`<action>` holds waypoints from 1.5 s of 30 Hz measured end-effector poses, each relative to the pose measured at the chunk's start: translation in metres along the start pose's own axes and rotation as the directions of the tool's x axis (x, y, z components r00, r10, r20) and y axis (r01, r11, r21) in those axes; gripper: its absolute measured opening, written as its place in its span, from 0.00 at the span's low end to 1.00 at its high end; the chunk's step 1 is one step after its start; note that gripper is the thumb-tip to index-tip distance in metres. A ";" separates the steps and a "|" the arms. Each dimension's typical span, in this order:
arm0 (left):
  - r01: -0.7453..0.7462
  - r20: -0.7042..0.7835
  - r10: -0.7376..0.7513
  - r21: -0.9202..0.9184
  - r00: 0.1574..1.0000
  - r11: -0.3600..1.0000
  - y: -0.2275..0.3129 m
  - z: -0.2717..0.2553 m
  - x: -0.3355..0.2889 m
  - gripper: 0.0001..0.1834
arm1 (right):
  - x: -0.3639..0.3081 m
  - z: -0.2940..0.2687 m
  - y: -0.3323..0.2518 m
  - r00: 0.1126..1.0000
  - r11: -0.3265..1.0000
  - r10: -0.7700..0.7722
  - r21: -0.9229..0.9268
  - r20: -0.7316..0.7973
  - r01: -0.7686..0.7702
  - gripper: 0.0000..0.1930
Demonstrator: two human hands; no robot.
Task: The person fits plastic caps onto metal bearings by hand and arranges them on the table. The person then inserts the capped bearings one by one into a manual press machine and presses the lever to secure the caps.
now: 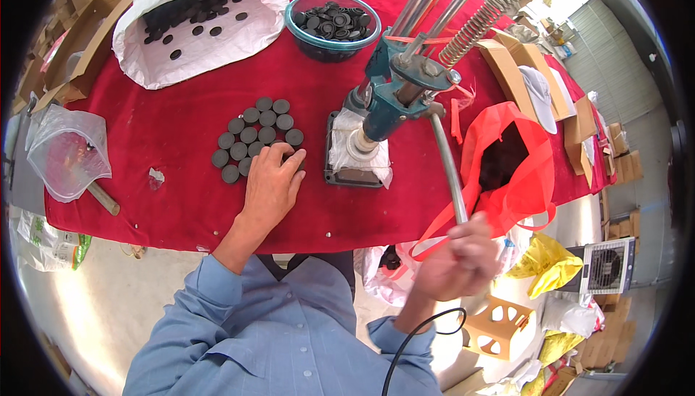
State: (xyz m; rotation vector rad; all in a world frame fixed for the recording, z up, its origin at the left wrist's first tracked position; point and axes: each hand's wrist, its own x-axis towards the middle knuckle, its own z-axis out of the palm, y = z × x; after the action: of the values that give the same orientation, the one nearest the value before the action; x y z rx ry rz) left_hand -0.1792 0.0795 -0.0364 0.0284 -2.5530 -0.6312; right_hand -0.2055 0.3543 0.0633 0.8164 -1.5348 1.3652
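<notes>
My left hand (269,182) is over the near edge of a cluster of round black caps (248,135) on the red tablecloth. Its fingers are bent and closed on one black cap, mostly hidden under the fingertips. My right hand (461,260), slightly blurred, is wrapped around the lower end of the metal lever (450,168). That lever runs up to a green hand press (394,99) with a coil spring on top. Under the press's round pale head (362,142), a white cloth or sheet (380,166) covers part of the dark base.
A white sack (156,66) spills black caps at the far left. Beside it stands a clear bowl (288,23) of black parts. Right of the press lies a red bag (539,153). A plastic bag (69,150) and a wooden handle (103,199) lie at the left edge.
</notes>
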 end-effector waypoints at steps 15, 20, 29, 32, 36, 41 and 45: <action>0.012 -0.029 -0.022 -0.312 0.999 0.950 0.037 0.025 0.049 0.38 | 0.096 0.021 0.013 0.972 0.943 0.223 0.237 0.078 -0.236 0.16; -0.037 -0.093 0.004 -0.359 0.996 0.933 0.045 0.051 0.068 0.41 | 0.144 0.039 0.019 0.934 0.896 0.326 0.267 0.149 -0.355 0.14; 0.034 -0.060 -0.068 -0.452 0.996 0.891 0.050 0.056 0.069 0.44 | 0.124 0.037 0.018 0.944 0.901 0.318 0.282 0.092 -0.331 0.12; 0.151 0.031 -0.170 -0.636 0.985 0.757 0.035 0.042 0.067 0.40 | 0.098 0.028 0.019 0.967 0.919 0.240 0.301 0.082 -0.253 0.11; -0.104 -0.044 0.101 -0.071 0.994 0.992 -0.012 0.007 0.049 0.24 | 0.050 0.017 0.009 0.981 0.941 0.186 0.278 0.048 -0.192 0.12; -0.077 0.030 0.075 0.049 0.997 0.996 -0.020 0.000 0.031 0.20 | -0.032 0.008 0.014 0.979 0.907 0.204 0.382 -0.027 -0.178 0.14; -0.054 0.011 0.054 -0.023 0.998 0.998 -0.031 0.008 0.034 0.19 | -0.006 0.007 0.017 0.973 0.900 0.229 0.372 0.040 -0.227 0.17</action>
State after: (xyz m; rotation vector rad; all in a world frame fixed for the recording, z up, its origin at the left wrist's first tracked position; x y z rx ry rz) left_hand -0.2154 0.0506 -0.0401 -0.0523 -2.5479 -0.6415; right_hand -0.2196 0.3500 0.0510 0.8806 -1.4174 1.8723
